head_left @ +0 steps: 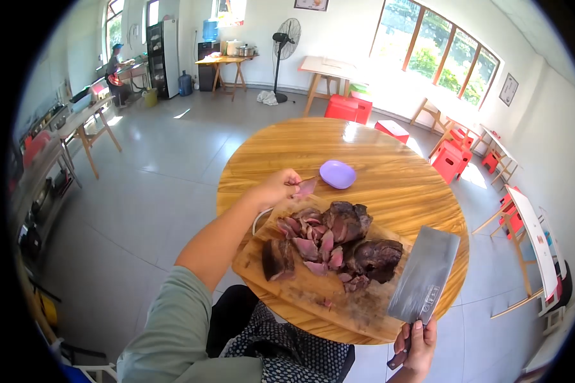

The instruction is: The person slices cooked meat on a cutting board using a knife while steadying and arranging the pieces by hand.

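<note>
My left hand (280, 188) pinches a thin slice of meat (305, 187) above the far left edge of the cutting board, close to a purple plastic dish (338, 174). My right hand (419, 345) is wrapped round the handle of a cleaver (426, 273), whose broad blade lies over the board's right side. On the wooden cutting board (358, 311) are several pinkish slices (308, 249) in a loose pile. Around them lie a dark chunk of meat (278, 259) on the left, another large piece (347, 221) at the back and a third (375, 259) on the right.
The board rests on a round wooden table (287, 140). Red stools (349, 108) and white-topped tables stand beyond and to the right. A floor fan (281, 57) is at the back wall. Another person (116, 73) is at a far-left counter.
</note>
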`<state>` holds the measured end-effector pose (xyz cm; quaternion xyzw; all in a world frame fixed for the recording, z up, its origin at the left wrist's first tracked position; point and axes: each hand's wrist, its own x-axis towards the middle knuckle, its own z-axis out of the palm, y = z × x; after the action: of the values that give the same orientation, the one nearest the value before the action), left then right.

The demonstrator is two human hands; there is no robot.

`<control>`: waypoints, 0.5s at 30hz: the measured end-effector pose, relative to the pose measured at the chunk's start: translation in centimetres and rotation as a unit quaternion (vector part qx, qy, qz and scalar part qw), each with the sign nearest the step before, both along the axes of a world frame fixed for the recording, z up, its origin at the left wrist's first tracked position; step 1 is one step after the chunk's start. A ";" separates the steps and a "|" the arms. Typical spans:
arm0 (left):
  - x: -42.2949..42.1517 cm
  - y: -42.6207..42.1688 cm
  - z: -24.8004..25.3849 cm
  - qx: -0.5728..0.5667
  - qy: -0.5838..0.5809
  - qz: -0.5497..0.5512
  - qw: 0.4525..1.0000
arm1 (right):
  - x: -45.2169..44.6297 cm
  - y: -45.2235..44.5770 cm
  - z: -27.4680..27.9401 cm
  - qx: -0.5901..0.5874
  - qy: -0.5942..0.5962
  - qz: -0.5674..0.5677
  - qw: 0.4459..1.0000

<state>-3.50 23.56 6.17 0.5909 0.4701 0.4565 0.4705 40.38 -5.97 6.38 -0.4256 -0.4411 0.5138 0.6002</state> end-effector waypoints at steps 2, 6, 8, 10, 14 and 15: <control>-0.1 0.3 0.2 -0.043 0.069 -0.050 0.995 | 0.0 -0.1 0.0 0.002 0.005 0.007 1.000; 1.3 -0.2 -0.8 0.026 0.409 -0.072 0.909 | -0.1 -0.4 0.0 -0.005 -0.009 -0.001 1.000; 1.8 -0.3 -0.5 0.011 0.377 -0.072 0.923 | -0.2 -0.6 0.2 -0.019 -0.010 -0.007 1.000; 2.7 -1.2 0.5 -0.009 0.338 -0.074 0.938 | 0.0 -0.7 -0.1 -0.015 -0.010 -0.008 1.000; 3.6 -0.3 0.4 0.005 0.416 -0.113 0.902 | -0.3 -0.6 -0.1 -0.023 -0.009 -0.030 0.999; 3.8 -0.3 0.7 0.023 0.426 -0.104 0.898 | -0.4 -0.5 0.0 -0.019 -0.007 -0.031 0.999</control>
<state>0.25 23.29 6.86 0.7848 0.5513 0.1201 0.2562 40.03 -6.48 6.36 -0.4540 -0.4219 0.5005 0.6045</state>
